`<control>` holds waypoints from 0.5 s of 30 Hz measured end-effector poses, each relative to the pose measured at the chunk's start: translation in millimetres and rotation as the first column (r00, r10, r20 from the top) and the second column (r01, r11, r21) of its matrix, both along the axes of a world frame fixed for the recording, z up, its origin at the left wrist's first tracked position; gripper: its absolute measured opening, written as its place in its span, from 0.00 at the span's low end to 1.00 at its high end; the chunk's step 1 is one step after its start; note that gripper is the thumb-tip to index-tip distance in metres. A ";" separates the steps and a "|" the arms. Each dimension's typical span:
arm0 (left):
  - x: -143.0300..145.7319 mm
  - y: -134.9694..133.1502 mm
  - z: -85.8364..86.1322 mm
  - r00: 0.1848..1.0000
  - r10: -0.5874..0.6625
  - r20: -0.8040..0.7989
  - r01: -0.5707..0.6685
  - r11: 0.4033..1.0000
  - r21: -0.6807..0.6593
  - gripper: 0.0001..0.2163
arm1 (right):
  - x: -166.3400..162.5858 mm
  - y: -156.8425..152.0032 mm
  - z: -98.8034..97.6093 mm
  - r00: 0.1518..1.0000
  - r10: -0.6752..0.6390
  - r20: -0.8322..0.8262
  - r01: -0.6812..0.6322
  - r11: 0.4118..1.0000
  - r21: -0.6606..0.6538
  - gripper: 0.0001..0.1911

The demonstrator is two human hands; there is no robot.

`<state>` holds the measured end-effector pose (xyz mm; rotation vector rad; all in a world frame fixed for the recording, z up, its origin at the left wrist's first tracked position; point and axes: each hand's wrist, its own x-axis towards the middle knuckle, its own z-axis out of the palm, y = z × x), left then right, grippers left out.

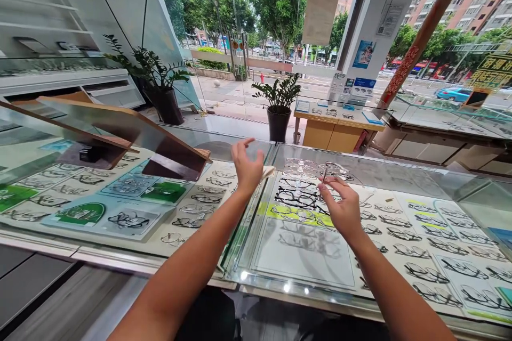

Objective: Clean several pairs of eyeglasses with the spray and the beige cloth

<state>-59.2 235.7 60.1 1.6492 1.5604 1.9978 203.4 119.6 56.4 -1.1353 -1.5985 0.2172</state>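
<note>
My right hand (pixel 342 205) is raised over the glass display counter (pixel 304 272), with thumb and fingers pinched on a thin-framed pair of glasses (pixel 340 170). My left hand (pixel 247 165) hovers to the left with fingers apart, holding nothing. Just beside it, a pale cloth (pixel 269 171) lies near the joint between two counters. Another thin-rimmed pair of glasses (pixel 298 165) shows left of my right hand. Below are dark-framed glasses (pixel 296 192) in rows and a yellow strip (pixel 276 210). Shadows of glasses fall on the white panel nearer me.
More eyeglasses (pixel 426 272) fill the case at right, and others (pixel 206 198) the left case. Tilted brown panels (pixel 164 133) stand on the left counter. Beyond the counter are a potted plant (pixel 279 112) and a wooden display table (pixel 332 133).
</note>
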 end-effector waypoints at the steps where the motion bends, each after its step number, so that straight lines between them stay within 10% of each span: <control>1: -13.1 14.1 -5.3 0.998 0.059 -0.011 -0.060 0.998 -0.021 0.21 | 0.5 -0.1 0.1 1.000 -0.007 0.007 0.007 1.000 0.016 0.12; 9: -66.1 73.0 -59.0 0.991 0.019 0.133 0.041 0.902 -0.430 0.20 | 1.4 -1.3 0.1 0.999 -0.021 0.025 0.020 0.997 0.071 0.11; 15: -57.7 61.0 -43.0 0.982 0.031 0.188 0.045 0.920 -0.388 0.09 | 3.0 -1.9 4.1 0.999 -0.032 -0.005 0.032 0.993 0.114 0.10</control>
